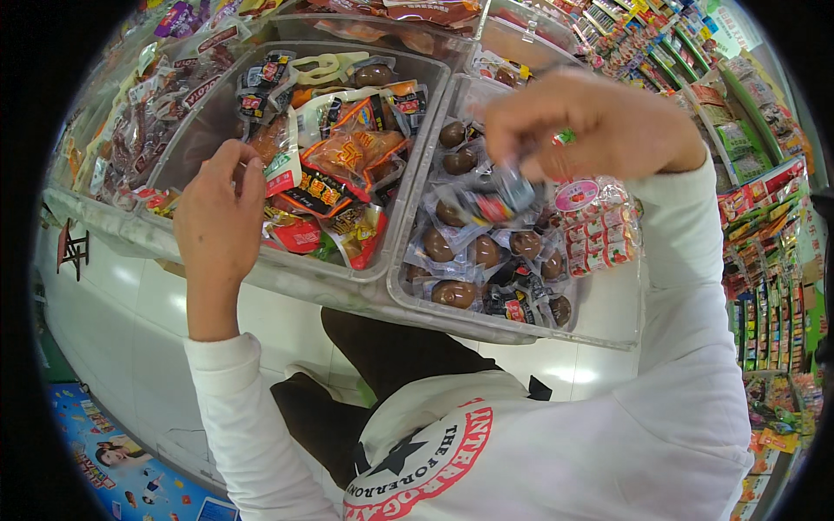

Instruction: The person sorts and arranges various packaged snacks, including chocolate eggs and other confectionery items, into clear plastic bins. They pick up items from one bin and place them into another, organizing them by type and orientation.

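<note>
My right hand [573, 127], blurred by motion, holds a small clear packet with a dark label [495, 198] above the right-hand clear plastic bin [399, 286]. Beneath it are several vacuum-packed brown eggs [453, 294], some in packets with black and red labels [511, 305]. My left hand [218, 211] hovers at the near left of the neighbouring clear bin [326, 262], fingers loosely bent, nothing visible in them. Its fingertips are close to a white and red packet [283, 172]; whether they touch it is unclear. An orange and black packet of meat [355, 156] lies among mixed snack packets there.
Packaged red-brown snacks [146, 124] fill a bin to the left. Strawberry-printed packs [596, 228] lie beside the eggs, under my right forearm. Stocked shelves [762, 260] rise on the right. A small folding stool [73, 251] stands on the tiled floor [117, 312].
</note>
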A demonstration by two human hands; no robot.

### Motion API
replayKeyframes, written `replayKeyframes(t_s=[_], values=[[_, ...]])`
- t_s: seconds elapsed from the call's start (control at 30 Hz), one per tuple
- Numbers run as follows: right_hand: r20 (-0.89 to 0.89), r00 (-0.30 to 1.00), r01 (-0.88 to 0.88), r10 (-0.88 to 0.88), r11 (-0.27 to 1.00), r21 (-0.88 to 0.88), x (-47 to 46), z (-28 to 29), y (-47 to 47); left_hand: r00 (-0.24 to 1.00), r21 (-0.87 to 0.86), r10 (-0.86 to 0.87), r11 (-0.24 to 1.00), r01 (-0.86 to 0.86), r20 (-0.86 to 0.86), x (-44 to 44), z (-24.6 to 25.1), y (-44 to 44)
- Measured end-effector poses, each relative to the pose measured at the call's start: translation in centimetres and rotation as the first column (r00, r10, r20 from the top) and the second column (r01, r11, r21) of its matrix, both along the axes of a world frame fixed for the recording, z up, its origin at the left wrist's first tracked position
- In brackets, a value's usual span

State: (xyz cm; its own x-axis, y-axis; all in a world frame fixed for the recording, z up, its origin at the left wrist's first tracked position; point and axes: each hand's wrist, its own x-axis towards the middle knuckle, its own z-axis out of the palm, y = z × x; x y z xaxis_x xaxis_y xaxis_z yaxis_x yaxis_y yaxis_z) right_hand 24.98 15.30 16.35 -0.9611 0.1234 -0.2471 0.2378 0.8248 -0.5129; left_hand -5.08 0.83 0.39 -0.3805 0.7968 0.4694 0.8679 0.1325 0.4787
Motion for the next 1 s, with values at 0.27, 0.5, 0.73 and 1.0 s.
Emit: replayKeyframes(t_s=[0.27, 0.5, 0.73, 1.0], values=[[-0.158, 0.984, 0.118, -0.087, 0.972, 0.201, -3.2, -3.5, -1.7, 0.999, 0.077, -0.018, 0.997, 0.016, 0.027, 0.1, 0.1, -0.1], [0.265, 0.957, -0.261, 0.119, 0.755, 0.602, -12.7, -6.8, 0.4, 0.999, 0.055, 0.003, 0.998, -0.005, 0.049, 0.0, 0.7, -0.5], [0.407, 0.91, -0.352, 0.086, 0.682, 0.642, -15.5, -11.2, 0.3, 1.0, 0.036, 0.014, 0.999, -0.015, 0.015, -0.5, 0.1, 0.0], [0.369, 0.919, -0.35, 0.14, 0.722, 0.597, -14.5, -8.2, 1.6, 0.999, -0.009, 0.024, 1.0, -0.024, 0.048, -0.5, 0.4, 0.0]])
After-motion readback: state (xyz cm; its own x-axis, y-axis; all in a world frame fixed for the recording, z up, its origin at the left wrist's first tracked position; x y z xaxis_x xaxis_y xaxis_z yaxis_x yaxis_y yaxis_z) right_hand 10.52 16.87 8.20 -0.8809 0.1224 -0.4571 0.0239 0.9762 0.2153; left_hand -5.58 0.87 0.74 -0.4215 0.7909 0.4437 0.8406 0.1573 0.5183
